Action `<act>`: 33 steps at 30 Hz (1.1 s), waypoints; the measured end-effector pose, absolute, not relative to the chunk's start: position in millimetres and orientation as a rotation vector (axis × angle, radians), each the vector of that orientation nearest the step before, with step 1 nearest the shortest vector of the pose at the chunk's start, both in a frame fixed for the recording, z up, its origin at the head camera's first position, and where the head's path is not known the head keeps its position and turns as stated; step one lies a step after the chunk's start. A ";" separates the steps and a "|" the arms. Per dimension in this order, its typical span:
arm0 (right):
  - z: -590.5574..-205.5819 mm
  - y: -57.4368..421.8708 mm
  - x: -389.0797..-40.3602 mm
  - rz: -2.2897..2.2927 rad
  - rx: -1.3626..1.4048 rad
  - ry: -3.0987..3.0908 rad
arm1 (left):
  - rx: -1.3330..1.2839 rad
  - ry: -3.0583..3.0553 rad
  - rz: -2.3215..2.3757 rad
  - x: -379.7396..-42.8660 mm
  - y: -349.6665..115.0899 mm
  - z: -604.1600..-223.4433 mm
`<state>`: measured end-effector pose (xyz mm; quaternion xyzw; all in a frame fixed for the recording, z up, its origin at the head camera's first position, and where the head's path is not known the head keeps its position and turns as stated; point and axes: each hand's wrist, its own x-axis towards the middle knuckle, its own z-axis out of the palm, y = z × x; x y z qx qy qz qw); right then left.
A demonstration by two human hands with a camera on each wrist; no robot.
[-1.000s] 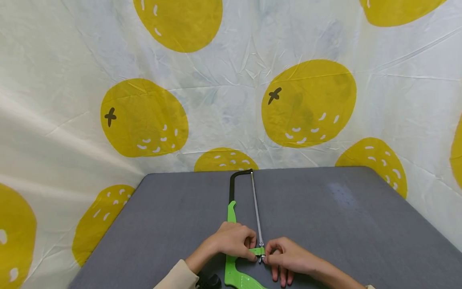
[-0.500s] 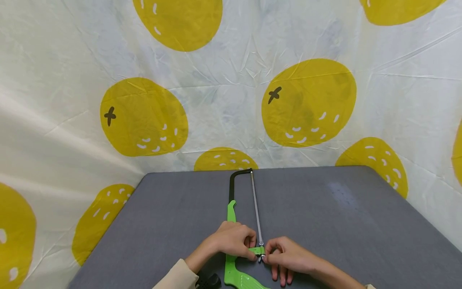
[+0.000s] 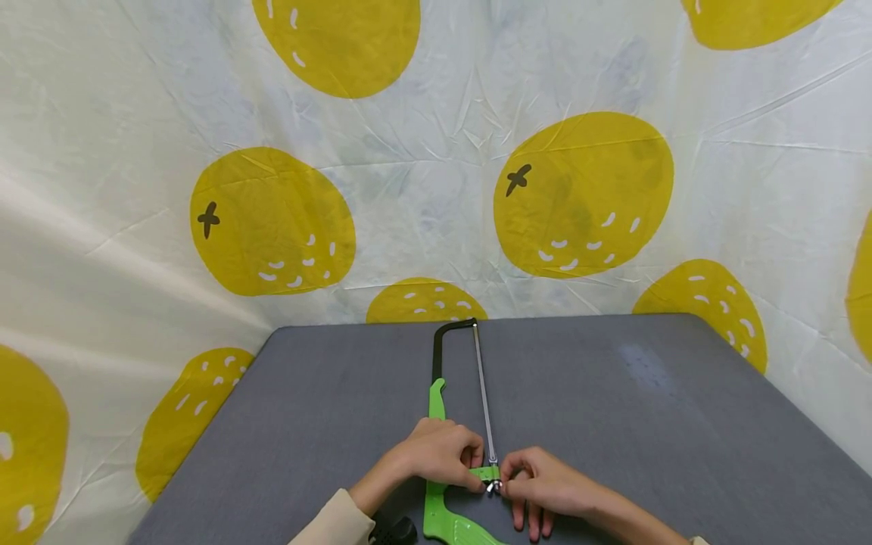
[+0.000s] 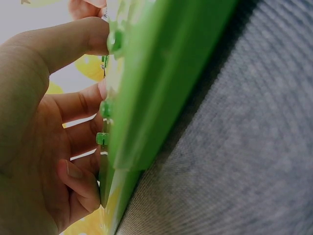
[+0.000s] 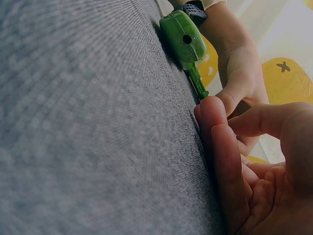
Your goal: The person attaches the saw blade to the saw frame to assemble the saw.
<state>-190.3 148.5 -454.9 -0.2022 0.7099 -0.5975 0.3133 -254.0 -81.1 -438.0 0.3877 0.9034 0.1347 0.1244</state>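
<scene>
A hacksaw with a green handle and a black front frame lies on the grey table in the head view. Its thin blade runs down the right side to a green arm near me. My left hand reaches over the frame and grips that green arm between thumb and fingers. Beside it, my right hand pinches a small silver wing nut at the blade's near end. The right wrist view has the green handle end past the fingers; there the wing nut is hidden.
The grey cloth-covered table reaches to a hanging white sheet printed with yellow fruit. A black wrist device sits at my left wrist, close to the saw handle.
The wing nut has turned slightly between the right fingertips. Both hands and the hacksaw stay in nearly the same place.
</scene>
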 end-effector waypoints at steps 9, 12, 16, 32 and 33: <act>-455.0 148.7 -190.7 -1.570 -0.520 1.870 | 1.129 2.629 0.392 -254.4 -81.2 -438.3; -455.6 149.2 -191.1 -1.570 -0.518 1.867 | 1.134 2.622 0.404 -254.9 -81.2 -438.9; -456.8 149.6 -191.5 -1.570 -0.519 1.868 | 1.138 2.618 0.413 -255.0 -81.1 -440.0; -459.6 149.3 -190.1 -1.574 -0.549 1.914 | 1.138 2.619 0.414 -254.7 -81.0 -440.6; -459.5 149.4 -190.4 -1.573 -0.548 1.913 | 1.140 2.617 0.421 -255.2 -80.9 -441.1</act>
